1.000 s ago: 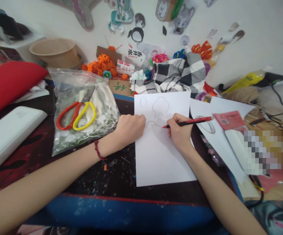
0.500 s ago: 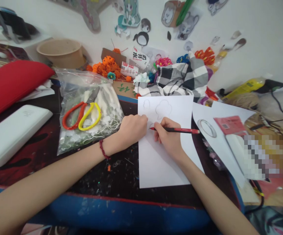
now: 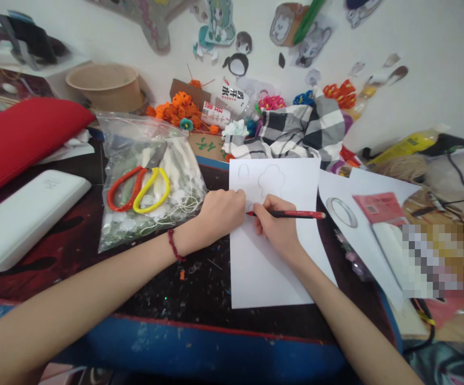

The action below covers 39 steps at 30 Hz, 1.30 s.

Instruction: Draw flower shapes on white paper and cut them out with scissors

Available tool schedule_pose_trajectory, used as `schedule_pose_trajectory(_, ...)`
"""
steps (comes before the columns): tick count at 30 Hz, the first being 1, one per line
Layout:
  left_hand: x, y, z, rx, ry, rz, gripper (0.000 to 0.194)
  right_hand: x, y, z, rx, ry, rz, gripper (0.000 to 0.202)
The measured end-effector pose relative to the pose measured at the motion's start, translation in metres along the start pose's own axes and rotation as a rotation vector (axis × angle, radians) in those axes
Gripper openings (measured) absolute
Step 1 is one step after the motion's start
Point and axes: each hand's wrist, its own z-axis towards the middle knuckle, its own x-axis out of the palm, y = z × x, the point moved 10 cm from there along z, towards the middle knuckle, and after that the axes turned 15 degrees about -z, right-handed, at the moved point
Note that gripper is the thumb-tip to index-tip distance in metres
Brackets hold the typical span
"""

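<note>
Sheet of plain white paper (image 3: 260, 278) lies flat on the dark, speckled tabletop (image 3: 200, 294); I use it as landmark. At its left edge I see my left hand (image 3: 224, 211), fingers curled into a loose fist, nothing visible in it; can't tell if it pinches paper underneath. Over the sheet's upper half my right hand (image 3: 278, 227) has its fingers closed around a slim red-and-black pencil (image 3: 300, 214), tip just beside the left knuckles.

Risks, my judgement. Pencil tip could bump the left fist, since there's hardly any gap; stroke jumps. If that fist eases off, the sheet could skid, as I see nothing else pinning it on that side. Right forearm crosses the sheet's lower right edge and could drag it crooked. Both hands cover much of the lower drawing, so a line could miss its join unnoticed. White strings (image 3: 184, 206) of the clear plastic bag (image 3: 114, 131), left of the sheet, lie near the left wrist and could snag, tipping the scissors with red and yellow handles (image 3: 148, 170) resting on that bag.

Versus one second ago: right hand and pencil sit further left on the sheet, closer to the fist. Left fist holds the same spot; view is shifted slightly.
</note>
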Motion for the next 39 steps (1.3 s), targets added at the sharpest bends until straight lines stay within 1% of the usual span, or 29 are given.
schedule_pose_trajectory(8,-0.0008,-0.001,-0.0001,-0.002,-0.004,0.001,0.019,0.0055,-0.0014,0.0033,0.047,0.094,0.0,0.031)
schedule_pose_trajectory(11,-0.0005,-0.0011,0.0001,-0.001,0.002,-0.002,0.019,0.0057,-0.001,0.0026,0.051,0.109,0.013,0.031)
schedule_pose_trajectory(14,-0.0005,-0.0017,0.0001,0.003,0.006,-0.005,0.019,0.0042,-0.0009,0.0022,0.049,0.081,0.033,0.03)
schedule_pose_trajectory(18,-0.0007,-0.0022,-0.0004,0.003,0.01,-0.006,0.022,-0.0012,-0.0042,0.0025,0.062,-0.004,0.039,0.029)
schedule_pose_trajectory(21,-0.001,-0.0017,-0.0007,0.001,0.01,-0.007,0.023,-0.0016,-0.0047,0.0023,0.057,-0.017,0.029,0.029)
schedule_pose_trajectory(24,-0.0011,-0.001,-0.0007,0.0,0.012,-0.012,0.021,0.0005,-0.0023,0.0023,0.04,0.01,0.023,0.029)
schedule_pose_trajectory(29,-0.0004,-0.0004,-0.0002,-0.007,0.021,-0.017,0.019,0.0071,0.0009,0.0039,0.029,0.107,-0.001,0.031)
schedule_pose_trajectory(32,-0.0005,-0.0006,0.0002,-0.01,0.024,-0.018,0.02,0.0078,-0.0001,0.0045,0.039,0.122,0.001,0.031)
schedule_pose_trajectory(35,-0.0009,-0.0012,0.0001,-0.006,0.023,-0.02,0.021,0.0067,-0.0012,0.0041,0.042,0.099,0.014,0.03)
schedule_pose_trajectory(39,-0.0012,-0.002,-0.0003,0.0,0.021,-0.019,0.022,0.0016,-0.0033,0.0033,0.055,0.023,0.023,0.028)
